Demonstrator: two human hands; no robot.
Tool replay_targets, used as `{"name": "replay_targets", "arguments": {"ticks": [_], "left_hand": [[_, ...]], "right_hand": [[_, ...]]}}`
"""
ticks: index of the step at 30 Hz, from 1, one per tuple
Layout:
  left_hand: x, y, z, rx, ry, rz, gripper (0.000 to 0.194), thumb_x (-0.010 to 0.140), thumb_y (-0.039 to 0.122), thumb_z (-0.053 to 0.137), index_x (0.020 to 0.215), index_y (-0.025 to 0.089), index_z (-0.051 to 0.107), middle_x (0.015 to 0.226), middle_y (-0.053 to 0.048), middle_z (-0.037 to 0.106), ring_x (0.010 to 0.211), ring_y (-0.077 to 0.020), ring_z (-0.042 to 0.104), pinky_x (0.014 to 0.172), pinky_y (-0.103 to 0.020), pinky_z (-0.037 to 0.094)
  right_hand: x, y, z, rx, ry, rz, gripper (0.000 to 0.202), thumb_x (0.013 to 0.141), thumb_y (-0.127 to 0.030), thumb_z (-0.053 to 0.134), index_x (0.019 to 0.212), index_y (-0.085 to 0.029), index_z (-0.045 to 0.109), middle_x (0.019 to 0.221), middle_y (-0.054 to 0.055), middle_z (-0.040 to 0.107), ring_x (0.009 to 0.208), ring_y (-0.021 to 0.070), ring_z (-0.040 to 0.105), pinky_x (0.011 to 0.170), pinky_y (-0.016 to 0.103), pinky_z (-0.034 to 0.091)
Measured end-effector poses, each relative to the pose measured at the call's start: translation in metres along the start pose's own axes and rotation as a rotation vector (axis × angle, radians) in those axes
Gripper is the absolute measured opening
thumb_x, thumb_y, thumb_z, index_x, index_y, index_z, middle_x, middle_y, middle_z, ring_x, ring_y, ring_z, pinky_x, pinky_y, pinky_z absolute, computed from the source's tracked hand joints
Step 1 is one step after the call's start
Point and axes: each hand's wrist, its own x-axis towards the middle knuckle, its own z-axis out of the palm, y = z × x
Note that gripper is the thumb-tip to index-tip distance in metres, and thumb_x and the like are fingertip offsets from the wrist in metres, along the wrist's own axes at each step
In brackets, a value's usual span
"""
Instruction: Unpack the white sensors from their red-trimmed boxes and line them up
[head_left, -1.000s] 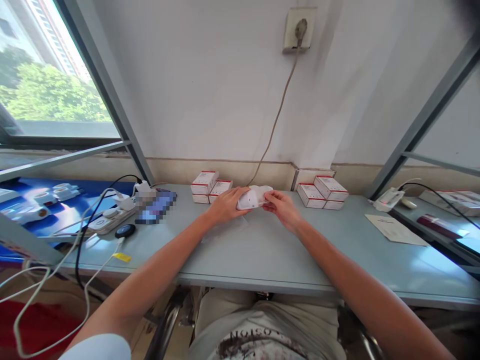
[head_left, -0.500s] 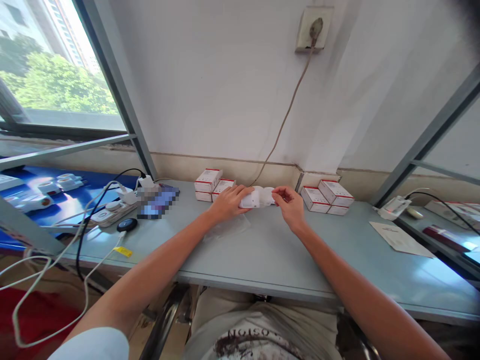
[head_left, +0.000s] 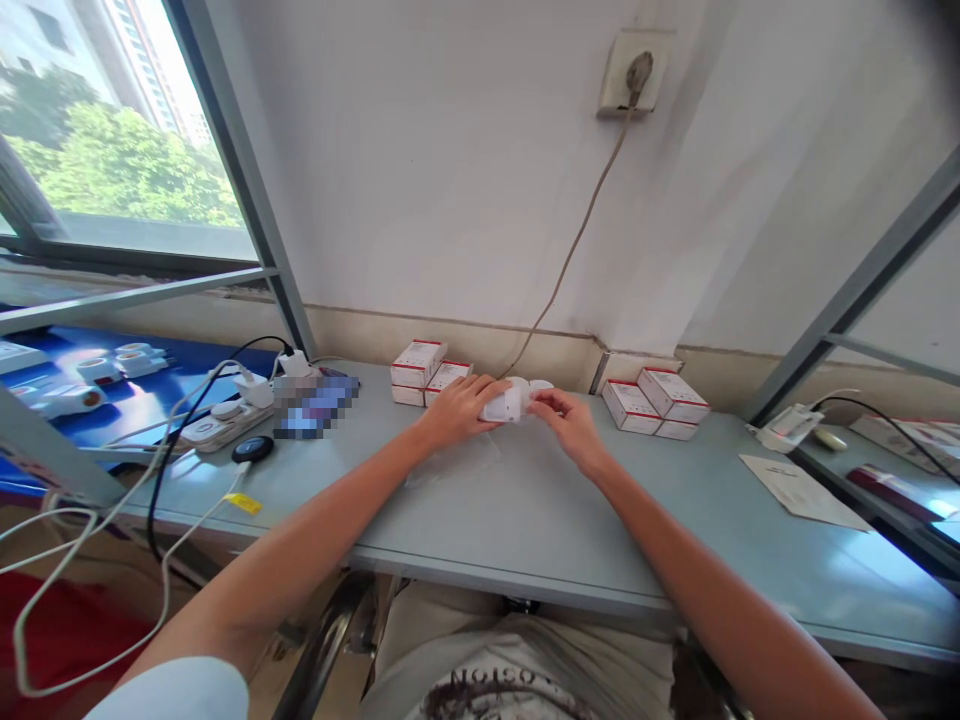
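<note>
My left hand (head_left: 461, 408) is wrapped over the left end of a small white device (head_left: 504, 405) above the back middle of the grey table. My right hand (head_left: 568, 420) is at the right end of the device, its thumb and fingers pinched together. What it pinches there is too small to make out. Behind the device, close to the wall, are round white pieces (head_left: 538, 385). A clear plastic bag (head_left: 457, 462) lies flat on the table below my left hand.
White-and-red boxes (head_left: 418, 362) are stacked at the back left, and more boxes (head_left: 673, 395) at the back right. A power strip (head_left: 214, 428), a blurred phone (head_left: 315, 407) and a black disc (head_left: 253, 449) lie left. Paper (head_left: 802, 490) lies right.
My right hand has moved left, closer to my left hand and the white device. My left hand keeps its hold. The view has tilted slightly.
</note>
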Motion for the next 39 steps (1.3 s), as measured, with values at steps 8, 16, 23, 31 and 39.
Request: {"name": "replay_targets", "arguments": {"ticks": [8, 16, 23, 31, 39], "left_hand": [[-0.001, -0.001, 0.004, -0.021, -0.036, 0.001, 0.055, 0.100, 0.041, 0.070, 0.150, 0.024, 0.054, 0.135, -0.012, 0.071, 0.121, -0.0332, 0.070, 0.102, -0.047, 0.055], [-0.003, -0.004, 0.001, -0.016, 0.030, -0.084, 0.053, 0.100, 0.043, 0.071, 0.148, 0.025, 0.057, 0.133, -0.013, 0.071, 0.116, -0.0327, 0.073, 0.099, -0.045, 0.057], [-0.002, 0.000, -0.001, -0.055, 0.025, -0.014, 0.054, 0.102, 0.046, 0.069, 0.149, 0.024, 0.056, 0.134, -0.012, 0.071, 0.120, -0.0332, 0.072, 0.104, -0.047, 0.057], [0.001, 0.003, -0.003, -0.156, 0.019, -0.100, 0.074, 0.101, 0.045, 0.070, 0.167, 0.031, 0.038, 0.134, -0.010, 0.069, 0.120, -0.0296, 0.070, 0.100, -0.044, 0.059], [-0.001, -0.003, -0.020, -0.239, -0.035, -0.205, 0.061, 0.104, 0.047, 0.065, 0.160, 0.030, 0.048, 0.133, -0.009, 0.072, 0.114, -0.0267, 0.072, 0.099, -0.042, 0.059]], "right_hand": [[-0.001, -0.003, 0.002, -0.065, -0.021, -0.057, 0.029, 0.082, -0.054, 0.076, 0.077, -0.026, 0.069, 0.082, 0.001, 0.066, 0.077, 0.0197, 0.056, 0.072, 0.034, 0.045], [-0.009, -0.018, -0.001, 0.102, -0.173, 0.070, 0.022, 0.088, -0.039, 0.061, 0.099, -0.029, 0.078, 0.070, -0.002, 0.067, 0.064, 0.0172, 0.052, 0.065, 0.032, 0.042], [-0.009, 0.002, -0.002, -0.224, -0.200, -0.052, 0.023, 0.093, -0.045, 0.063, 0.099, -0.029, 0.079, 0.068, -0.003, 0.061, 0.061, 0.0180, 0.048, 0.061, 0.032, 0.037], [-0.004, -0.011, -0.002, -0.223, 0.019, -0.224, 0.033, 0.096, -0.057, 0.063, 0.085, -0.027, 0.070, 0.091, 0.005, 0.064, 0.076, 0.0205, 0.057, 0.072, 0.035, 0.049], [0.013, -0.002, -0.020, 0.313, 0.435, 0.025, 0.036, 0.090, -0.059, 0.068, 0.091, -0.028, 0.050, 0.083, -0.001, 0.062, 0.073, 0.0198, 0.069, 0.066, 0.036, 0.062]]}}
